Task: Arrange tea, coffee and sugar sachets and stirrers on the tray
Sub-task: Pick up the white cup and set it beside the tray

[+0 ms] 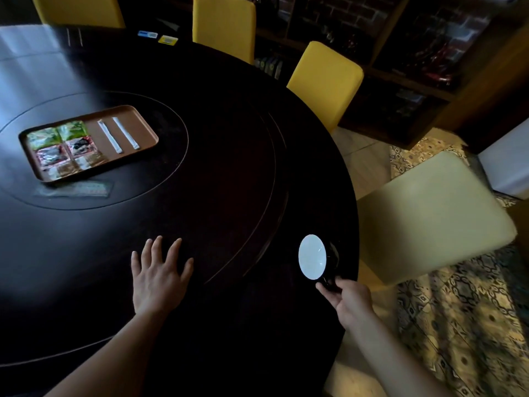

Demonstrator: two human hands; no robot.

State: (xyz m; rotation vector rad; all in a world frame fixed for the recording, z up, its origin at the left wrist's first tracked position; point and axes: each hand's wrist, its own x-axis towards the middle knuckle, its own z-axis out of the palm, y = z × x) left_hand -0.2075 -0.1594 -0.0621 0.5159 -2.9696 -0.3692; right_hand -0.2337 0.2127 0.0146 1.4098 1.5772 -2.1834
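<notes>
A brown tray [143, 126] lies on the dark round table at the left. Two green sachets [58, 134], two red sachets [65, 151] and two pale brown sachets [77, 166] lie in rows on its left half. Two white paper-wrapped stirrers [118, 136] lie side by side on its right half. My left hand [159, 275] rests flat on the table, fingers spread, holding nothing. My right hand [347, 300] grips the handle of a black cup with a white inside [312, 257], tilted on its side near the table's right edge.
A blue sachet [147, 34] and a yellow sachet [168, 40] lie at the table's far edge. Yellow chairs [325, 81] stand behind the table, a pale cushioned chair [435, 210] at the right. Dark shelving [415, 53] lines the back wall. A patterned rug [472, 325] covers the floor.
</notes>
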